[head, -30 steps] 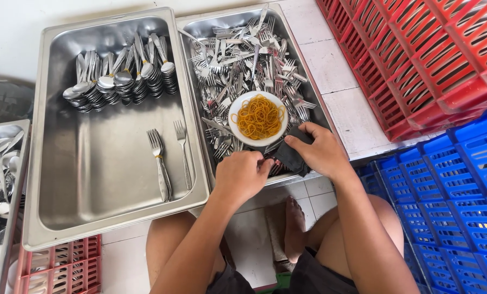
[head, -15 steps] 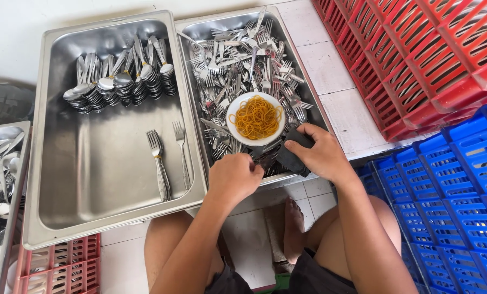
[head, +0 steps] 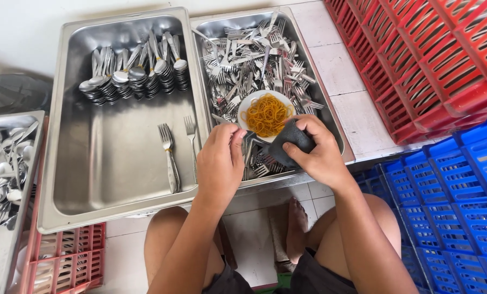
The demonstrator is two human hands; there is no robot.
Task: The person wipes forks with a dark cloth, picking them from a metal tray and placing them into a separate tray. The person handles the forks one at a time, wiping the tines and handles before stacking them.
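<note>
My left hand [head: 219, 159] pinches the end of a fork [head: 249, 148] over the near edge of the right steel tray [head: 330, 114]. My right hand [head: 318, 151] grips a dark grey cloth [head: 288, 142] wrapped around that fork. Just beyond the hands, a white bowl of orange rubber bands [head: 266, 113] rests on a heap of loose forks [head: 254, 65] in the same tray.
The left steel tray [head: 112, 163] holds rows of stacked spoons [head: 132, 76] and a few forks [head: 170, 158]. Another tray of spoons [head: 4, 169] sits far left over a red crate [head: 63, 256]. Red crates [head: 434, 60] and blue crates [head: 450, 201] stand at right.
Both hands have risen slightly toward the bowl; the cloth now wraps the fork higher, and my left hand has shifted its pinch on the fork.
</note>
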